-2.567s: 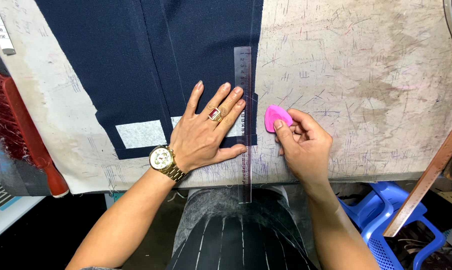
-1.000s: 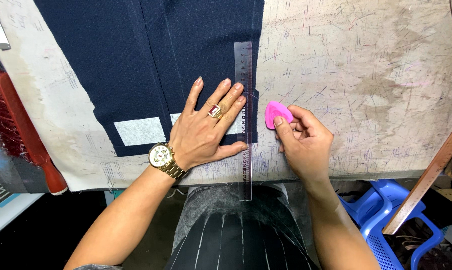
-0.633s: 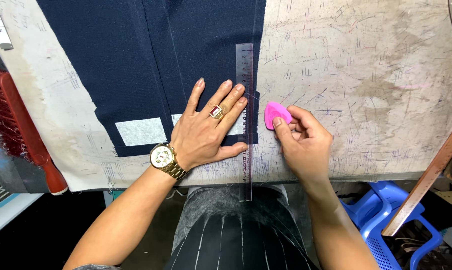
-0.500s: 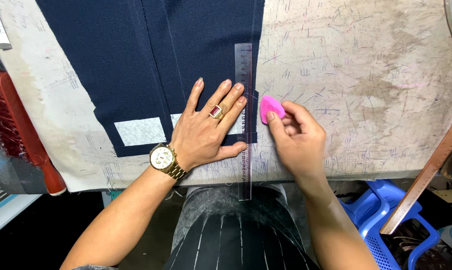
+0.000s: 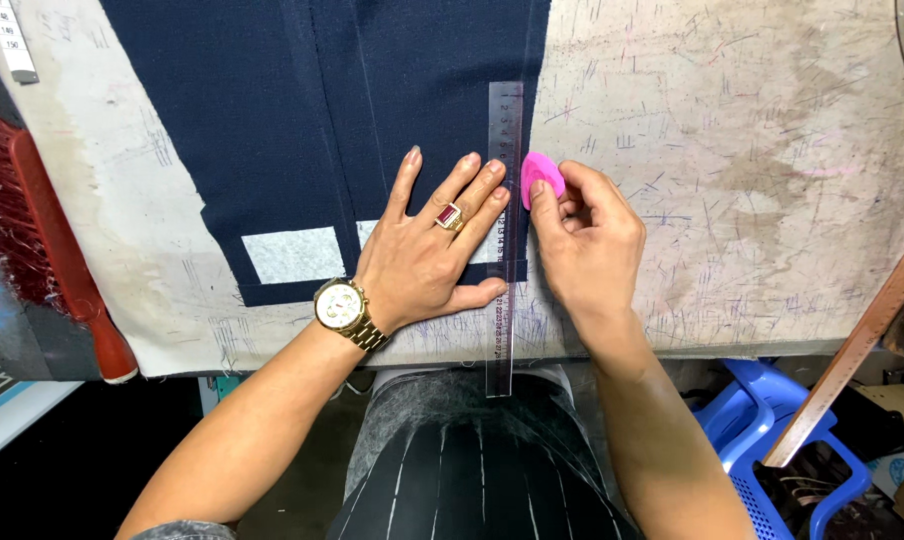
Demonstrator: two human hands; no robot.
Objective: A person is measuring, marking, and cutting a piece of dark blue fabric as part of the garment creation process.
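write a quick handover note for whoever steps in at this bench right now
Left hand: flat, fingers spread, pressing the clear ruler onto the navy fabric.
Right hand: pinching the pink tailor's chalk, its edge against the ruler's right side near the fabric's right edge.
Ruler runs lengthwise toward the person, its near end hanging past the table edge.
Done: fabric laid flat, ruler set. No fresh chalk line can be made out.
Left: judging by the pose, the line along the ruler.
Red brush lies at the far left.
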